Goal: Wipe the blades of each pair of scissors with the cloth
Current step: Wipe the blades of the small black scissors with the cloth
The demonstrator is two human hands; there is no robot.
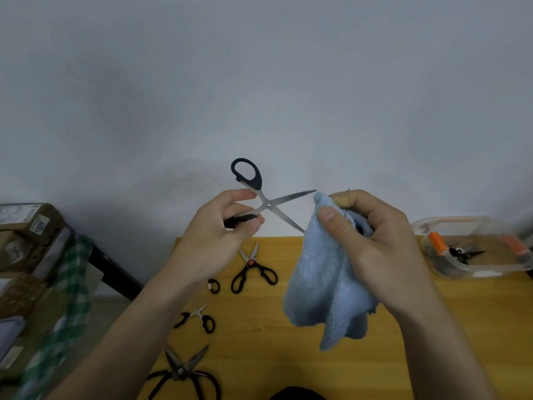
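Observation:
My left hand (220, 232) grips the lower black handle of a pair of scissors (269, 204), held up above the table with the blades spread wide. The other handle loop points up. My right hand (372, 235) pinches a light blue cloth (326, 278) just right of the blades; the lower blade's tip meets the cloth's edge, and the upper blade's tip ends just left of the cloth's top. Three more pairs lie on the wooden table (274, 356): black-handled scissors with a red pivot (253, 269), small scissors (197, 317), and large dark scissors (183, 370).
A clear plastic container (473, 246) at the table's right edge holds orange-handled tools. A small black ring-shaped item (214, 285) lies near the red-pivot scissors. Cardboard boxes (26, 232) and a green checked cloth (69, 290) are stacked left of the table. A pale wall stands behind.

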